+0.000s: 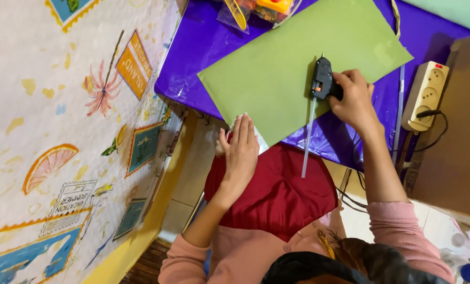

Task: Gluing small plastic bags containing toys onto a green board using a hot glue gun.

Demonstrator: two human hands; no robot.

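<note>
Black glue gun [322, 79], clear stick trailing, sits gripped in right hand [353, 100]; left hand [240, 151] flat, fingers together.

left hand [241, 150]: flat, fingers extended | right hand [354, 99]: fingers curled in grip, wrist bent

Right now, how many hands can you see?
2. The left hand lies flat on the near corner of the green paper. The right hand grips the black glue gun on that paper. No others show.
</note>
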